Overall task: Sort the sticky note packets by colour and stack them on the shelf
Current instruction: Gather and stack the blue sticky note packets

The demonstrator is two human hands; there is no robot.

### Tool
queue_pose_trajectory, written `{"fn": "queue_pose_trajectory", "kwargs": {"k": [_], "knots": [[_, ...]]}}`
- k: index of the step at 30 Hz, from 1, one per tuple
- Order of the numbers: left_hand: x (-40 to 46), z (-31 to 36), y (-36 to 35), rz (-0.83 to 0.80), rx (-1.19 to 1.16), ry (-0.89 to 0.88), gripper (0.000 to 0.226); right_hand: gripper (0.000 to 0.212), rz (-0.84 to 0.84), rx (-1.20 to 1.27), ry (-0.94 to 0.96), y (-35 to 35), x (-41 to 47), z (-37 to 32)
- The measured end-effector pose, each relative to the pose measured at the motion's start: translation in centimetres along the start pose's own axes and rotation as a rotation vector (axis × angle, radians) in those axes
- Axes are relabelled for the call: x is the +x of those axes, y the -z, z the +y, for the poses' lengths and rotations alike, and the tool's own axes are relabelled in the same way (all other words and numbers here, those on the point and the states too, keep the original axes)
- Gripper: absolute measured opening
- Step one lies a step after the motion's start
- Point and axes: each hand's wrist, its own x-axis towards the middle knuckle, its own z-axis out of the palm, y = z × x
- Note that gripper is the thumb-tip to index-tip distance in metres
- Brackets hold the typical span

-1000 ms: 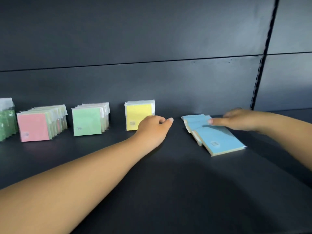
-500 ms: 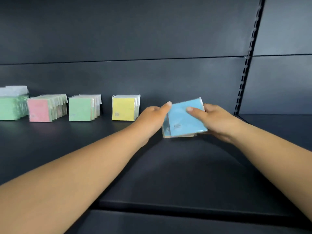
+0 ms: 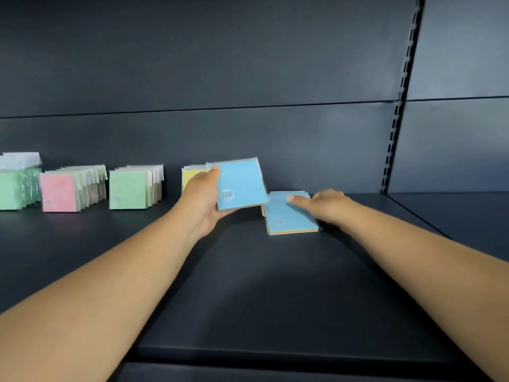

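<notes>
Since half a second ago, left hand (image 3: 202,201) has lifted one blue packet (image 3: 241,184), fingers clamped on it; right hand (image 3: 326,206) presses flat-fingered on the remaining blue stack (image 3: 289,219) on the shelf (image 3: 248,285).

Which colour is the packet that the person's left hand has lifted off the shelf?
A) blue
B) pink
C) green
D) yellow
A: the left hand grips a blue packet held up off the shelf, in front of the yellow row.

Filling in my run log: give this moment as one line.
left hand: holds blue packet lifted | right hand: on blue pile | shelf
</notes>
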Motion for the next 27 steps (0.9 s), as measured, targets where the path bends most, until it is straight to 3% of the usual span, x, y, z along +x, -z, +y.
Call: {"fn": "queue_pose_trajectory", "kwargs": {"k": [3, 9, 14, 19, 21, 24, 27], "knots": [[0.6, -0.6, 0.8, 0.035, 0.014, 0.04, 0.021, 0.076, -0.04, -0.194, 0.05, -0.8, 0.3, 0.3], [1.2, -0.6, 1.5, 0.057, -0.027, 0.087, 0.02, 0.071, -0.081, -0.153, 0.144, -0.2, -0.1, 0.9], [1.1, -1.0, 1.3, 0.027, 0.01, 0.096, 0.025, 0.036, -0.119, 0.15, 0.115, -0.4, 0.3, 0.9], [1.1, -1.1, 1.3, 0.021, 0.014, 0.113, 0.022, 0.031, -0.082, 0.251, 0.092, 0.7, -0.1, 1.5], [1.1, -1.1, 1.3, 0.016, 0.02, 0.119, 0.023, 0.036, -0.118, 0.228, 0.047, 1.3, -0.4, 1.7], [0.9, -1.2, 1.3, 0.005, 0.029, 0.129, 0.023, 0.067, -0.21, 0.146, -0.034, 1.5, -0.8, 1.7], [0.7, -1.3, 1.3, -0.007, 0.032, 0.138, 0.022, 0.061, -0.253, 0.133, -0.043, 1.5, -1.1, 1.4]]}}
